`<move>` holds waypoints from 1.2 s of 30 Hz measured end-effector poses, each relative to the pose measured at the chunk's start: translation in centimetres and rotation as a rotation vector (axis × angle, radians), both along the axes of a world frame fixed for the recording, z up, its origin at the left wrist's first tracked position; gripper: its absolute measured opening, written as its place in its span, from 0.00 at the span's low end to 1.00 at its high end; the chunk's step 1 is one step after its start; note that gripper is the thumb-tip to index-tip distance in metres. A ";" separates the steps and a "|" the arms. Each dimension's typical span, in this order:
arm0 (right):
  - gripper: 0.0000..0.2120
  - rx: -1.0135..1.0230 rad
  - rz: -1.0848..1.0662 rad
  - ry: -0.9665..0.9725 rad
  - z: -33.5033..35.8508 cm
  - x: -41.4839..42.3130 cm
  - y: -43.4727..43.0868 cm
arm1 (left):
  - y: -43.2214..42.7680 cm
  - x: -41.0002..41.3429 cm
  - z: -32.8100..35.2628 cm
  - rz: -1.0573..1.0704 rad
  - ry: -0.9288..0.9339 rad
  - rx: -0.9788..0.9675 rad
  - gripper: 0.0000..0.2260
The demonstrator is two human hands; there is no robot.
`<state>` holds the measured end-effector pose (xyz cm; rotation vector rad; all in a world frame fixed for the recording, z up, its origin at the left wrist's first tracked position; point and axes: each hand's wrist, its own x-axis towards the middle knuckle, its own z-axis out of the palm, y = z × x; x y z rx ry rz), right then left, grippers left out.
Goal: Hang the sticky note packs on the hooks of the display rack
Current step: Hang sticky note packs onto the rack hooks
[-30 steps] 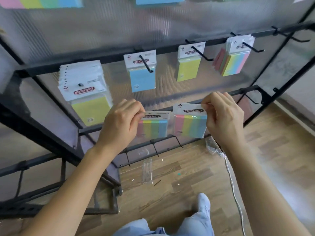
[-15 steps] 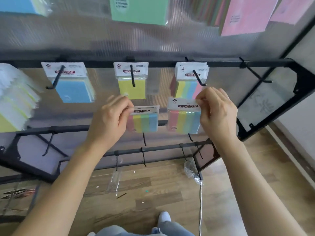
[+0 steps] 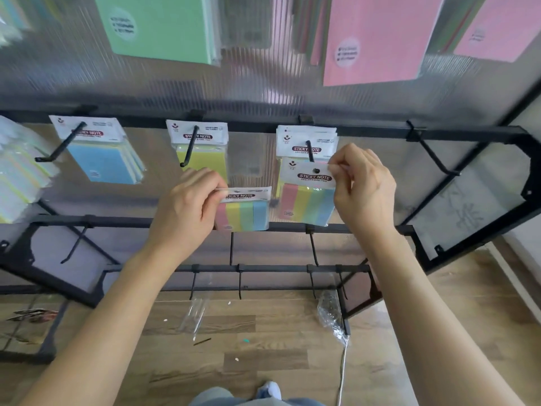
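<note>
My right hand (image 3: 363, 189) pinches the white header of a rainbow sticky note pack (image 3: 307, 202), whose hole sits on the tip of a black hook (image 3: 309, 149). Several rainbow packs (image 3: 306, 139) hang behind it on that same hook. My left hand (image 3: 187, 206) pinches the header of a second rainbow pack (image 3: 243, 212), held lower and to the left, in front of the rack's middle bar (image 3: 117, 221). A blue pack (image 3: 102, 162) and a yellow pack (image 3: 202, 153) hang on hooks further left.
An empty hook (image 3: 436, 159) sticks out to the right of the rainbow stack. Empty hooks (image 3: 313, 247) line the lower bars. Large green (image 3: 164, 27) and pink (image 3: 377, 36) packs hang above. Plastic wrappers (image 3: 330, 315), a white cable (image 3: 342, 373) and scraps lie on the wooden floor.
My right hand lifted its rainbow pack up and onto the tip of the hook with the other rainbow packs. My left hand stayed lower with its pack. The view tilted upward.
</note>
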<state>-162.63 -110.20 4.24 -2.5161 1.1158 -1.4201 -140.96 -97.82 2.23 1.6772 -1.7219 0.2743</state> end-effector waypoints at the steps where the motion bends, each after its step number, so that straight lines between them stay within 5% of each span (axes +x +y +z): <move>1: 0.05 0.010 0.000 0.000 -0.1 0.1 -0.1 | 0.0 0.1 0.0 0.002 0.000 0.001 0.10; 20: 0.08 -0.046 -0.145 0.085 0.4 2.3 -5.7 | -2.4 -2.7 2.7 -0.145 0.002 0.004 0.07; 36: 0.16 0.070 -0.068 0.179 -0.7 -4.8 -2.2 | -6.1 -8.0 3.9 -0.145 0.050 0.100 0.05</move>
